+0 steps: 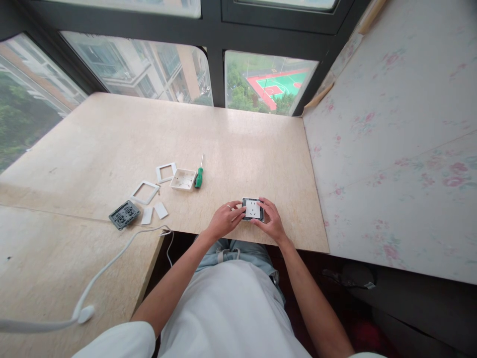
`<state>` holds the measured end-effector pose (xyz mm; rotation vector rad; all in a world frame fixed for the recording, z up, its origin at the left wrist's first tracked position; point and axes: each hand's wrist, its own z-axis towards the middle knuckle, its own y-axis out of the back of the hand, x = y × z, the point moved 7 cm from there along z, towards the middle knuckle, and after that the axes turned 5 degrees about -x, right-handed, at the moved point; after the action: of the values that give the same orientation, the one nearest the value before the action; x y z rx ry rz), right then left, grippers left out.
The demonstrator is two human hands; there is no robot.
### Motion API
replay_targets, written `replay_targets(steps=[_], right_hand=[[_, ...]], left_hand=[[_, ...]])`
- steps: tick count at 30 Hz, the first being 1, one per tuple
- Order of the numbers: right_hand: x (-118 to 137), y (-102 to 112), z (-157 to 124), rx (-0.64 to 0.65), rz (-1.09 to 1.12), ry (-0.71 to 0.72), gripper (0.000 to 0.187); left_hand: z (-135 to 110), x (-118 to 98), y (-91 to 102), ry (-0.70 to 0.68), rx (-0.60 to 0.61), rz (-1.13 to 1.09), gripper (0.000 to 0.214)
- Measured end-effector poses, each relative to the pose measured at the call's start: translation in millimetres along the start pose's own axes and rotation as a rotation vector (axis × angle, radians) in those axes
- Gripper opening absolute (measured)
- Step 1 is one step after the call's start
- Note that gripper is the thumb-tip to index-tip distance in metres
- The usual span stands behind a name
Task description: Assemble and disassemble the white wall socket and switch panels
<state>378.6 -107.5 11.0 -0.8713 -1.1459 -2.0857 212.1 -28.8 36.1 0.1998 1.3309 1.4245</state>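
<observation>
A wall socket [253, 209] with a white face and dark grey frame lies near the front edge of the table, between my two hands. My left hand [226, 219] grips its left side, fingers on the edge. On its other side, my right hand [271, 219] has the thumb at the lower edge and fingers at the upper right corner. To the left stands an open white mounting box [183, 179], with a green-handled screwdriver [199, 177] beside it.
Two white cover frames [144, 192], two small white plates [161, 210] and a dark grey socket module [124, 215] lie at left. A white cable [122, 251] runs across the table's front left. Windows border the far edge; a flowered wall [387, 149] rises at right.
</observation>
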Motion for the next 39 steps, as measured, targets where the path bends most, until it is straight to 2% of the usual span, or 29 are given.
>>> replay_targets(steps=[5, 10, 14, 23, 26, 31, 36, 39], right_hand=[[-1, 0, 0, 0.001, -0.01, -0.011, 0.06], [0, 1, 0, 0.002, -0.011, -0.003, 0.06], [0, 1, 0, 0.003, -0.012, -0.018, 0.06], [-2, 1, -1, 0.023, 0.005, -0.075, 0.057], [-11, 0, -4, 0.037, 0.074, -0.133, 0.058], [-26, 0, -7, -0.004, 0.29, -0.375, 0.057], [-15, 15, 13, -0.165, 0.172, -0.486, 0.056], [7, 3, 46, -0.191, 0.117, -0.447, 0.052]], left_hand=[[-2, 7, -0.3, 0.088, 0.012, -0.077, 0.048], [-1, 16, -10.7, 0.14, 0.049, -0.14, 0.067], [2, 25, -15.8, 0.21, 0.065, -0.176, 0.07], [1, 28, -14.5, 0.202, 0.047, -0.19, 0.072], [-1, 26, -14.8, 0.188, 0.04, -0.173, 0.073], [-4, 23, -14.0, 0.165, 0.051, -0.191, 0.074], [-7, 21, -10.6, 0.164, 0.036, -0.229, 0.083], [-7, 21, -10.2, 0.168, 0.043, -0.244, 0.087]])
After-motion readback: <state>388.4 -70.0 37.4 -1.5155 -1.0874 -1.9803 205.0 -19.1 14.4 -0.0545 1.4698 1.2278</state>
